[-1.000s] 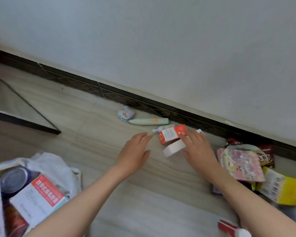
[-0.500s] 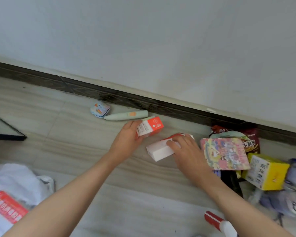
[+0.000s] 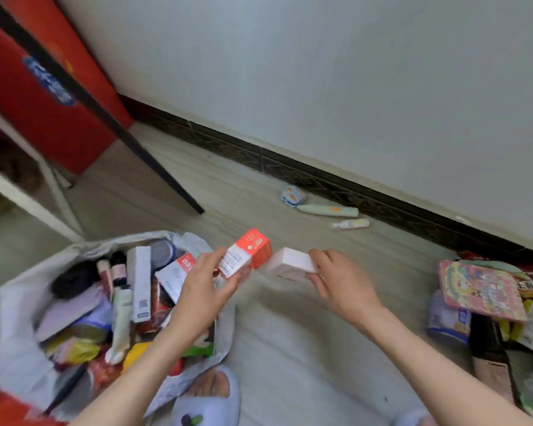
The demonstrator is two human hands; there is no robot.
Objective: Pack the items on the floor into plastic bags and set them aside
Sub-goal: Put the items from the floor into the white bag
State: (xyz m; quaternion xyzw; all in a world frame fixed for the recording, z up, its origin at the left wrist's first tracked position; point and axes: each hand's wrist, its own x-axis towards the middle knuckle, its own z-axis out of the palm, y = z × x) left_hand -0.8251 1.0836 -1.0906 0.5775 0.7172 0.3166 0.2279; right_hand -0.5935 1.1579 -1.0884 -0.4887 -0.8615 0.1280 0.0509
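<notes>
Orange box point(image 3: 249, 252): held off the floor in the left hand point(image 3: 204, 290), tilted, just beside the bag's right rim.
Left hand: fingers point(image 3: 211, 259) and thumb curled round the orange box's white end.
White box point(image 3: 289, 263): in the air just right of the orange box, their near ends close; touching or not, cannot tell.
Right hand point(image 3: 342, 281): fingers curled round the white box's right end.
Bag point(image 3: 19, 305): white plastic, open, lower left on the floor point(image 3: 290, 348), full of boxes, tubes and packets.
Pile point(image 3: 486, 299): packets and boxes on the floor at the right, well apart from the bag.
By the skirting: small case point(image 3: 293, 196), pale green pen-shaped thing point(image 3: 328, 210) and small tube point(image 3: 350, 224) lying near each other.
Slipper point(image 3: 205, 401): pale, at the bottom edge, just below the bag.
</notes>
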